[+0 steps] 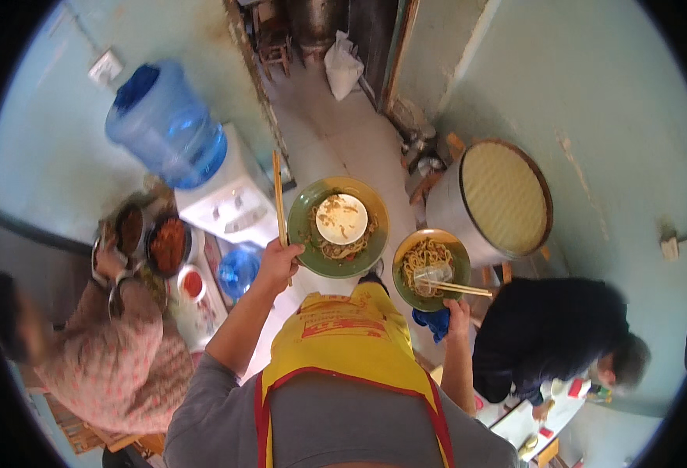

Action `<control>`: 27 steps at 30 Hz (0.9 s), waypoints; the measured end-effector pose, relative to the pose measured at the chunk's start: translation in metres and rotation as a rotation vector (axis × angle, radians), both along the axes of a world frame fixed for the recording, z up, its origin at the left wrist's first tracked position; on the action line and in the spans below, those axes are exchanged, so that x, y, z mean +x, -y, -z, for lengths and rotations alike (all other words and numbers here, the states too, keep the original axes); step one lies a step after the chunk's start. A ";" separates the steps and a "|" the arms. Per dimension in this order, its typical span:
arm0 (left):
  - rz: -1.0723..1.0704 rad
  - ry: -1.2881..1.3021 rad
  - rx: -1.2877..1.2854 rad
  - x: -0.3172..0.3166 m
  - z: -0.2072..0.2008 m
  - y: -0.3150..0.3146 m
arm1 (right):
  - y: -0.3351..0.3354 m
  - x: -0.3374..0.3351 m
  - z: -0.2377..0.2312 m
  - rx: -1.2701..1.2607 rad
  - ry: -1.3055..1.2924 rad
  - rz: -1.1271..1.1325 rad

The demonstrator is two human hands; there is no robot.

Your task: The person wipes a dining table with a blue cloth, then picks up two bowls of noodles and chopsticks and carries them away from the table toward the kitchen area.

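Observation:
My left hand [281, 264] is closed on the rim of a wide green bowl [303, 222]. It also grips a pair of chopsticks [278, 195] standing along the bowl's left side. Inside lie noodle leftovers [345, 249], with a small white bowl [341, 218] resting on top, smeared with brown food. Lower and to the right, my right hand [458, 318] grips the rim of a smaller green bowl [456, 248]. This one holds noodles [425, 257], a crumpled clear plastic piece [434, 274] and chopsticks [464, 288] lying across the edge. A blue cloth [433, 322] hangs below it, beside my right hand; what holds the cloth is hidden.
A white water dispenser [226, 195] with a blue bottle [168, 125] stands left. Near it, a person [117, 351] reaches toward food pots [168, 246]. On the right are a large round drum [452, 203] and a person in black [550, 331] bending over a white table [542, 421]. A doorway lies ahead.

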State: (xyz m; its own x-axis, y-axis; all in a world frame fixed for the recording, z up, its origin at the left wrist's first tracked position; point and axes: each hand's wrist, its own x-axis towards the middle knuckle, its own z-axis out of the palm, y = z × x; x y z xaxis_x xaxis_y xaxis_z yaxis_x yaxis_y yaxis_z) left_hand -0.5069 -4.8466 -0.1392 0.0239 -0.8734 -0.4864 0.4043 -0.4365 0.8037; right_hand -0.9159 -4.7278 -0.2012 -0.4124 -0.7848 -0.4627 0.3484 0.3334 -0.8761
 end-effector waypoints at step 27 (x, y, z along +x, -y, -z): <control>-0.417 0.014 0.069 0.064 0.046 0.753 | 0.922 0.070 0.047 0.199 0.002 -0.337</control>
